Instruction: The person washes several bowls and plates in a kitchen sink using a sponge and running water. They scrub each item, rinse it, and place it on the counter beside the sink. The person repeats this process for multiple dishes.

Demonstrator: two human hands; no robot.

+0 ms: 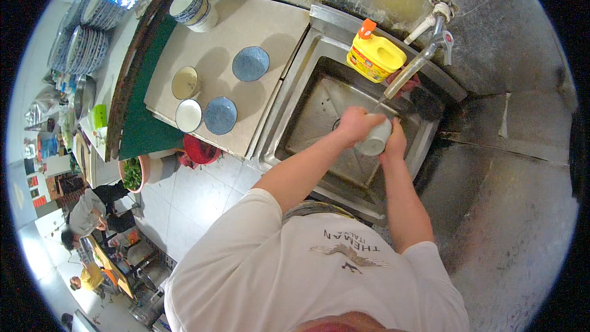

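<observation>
My left hand point(358, 126) and my right hand point(394, 140) hold a whitish bowl point(372, 141) between them, tilted, over the stainless steel sink point(286, 122). Just above the bowl is the outlet of the wall tap point(409, 74). A yellow detergent jug point(379, 55) with an orange cap stands at the sink's back edge, and a reddish cloth point(405, 81) lies beside it. On the counter left of the sink sit two blue bowls point(250, 63), a cream bowl point(185, 82) and a white bowl point(188, 115).
A stack of bowls point(192, 9) stands at the counter's back left. Stacked plates point(86, 49) fill a shelf at far left. Below the counter are a red basin point(201, 149) and a tub of greens point(132, 174). Two people are around a table point(110, 267) at lower left.
</observation>
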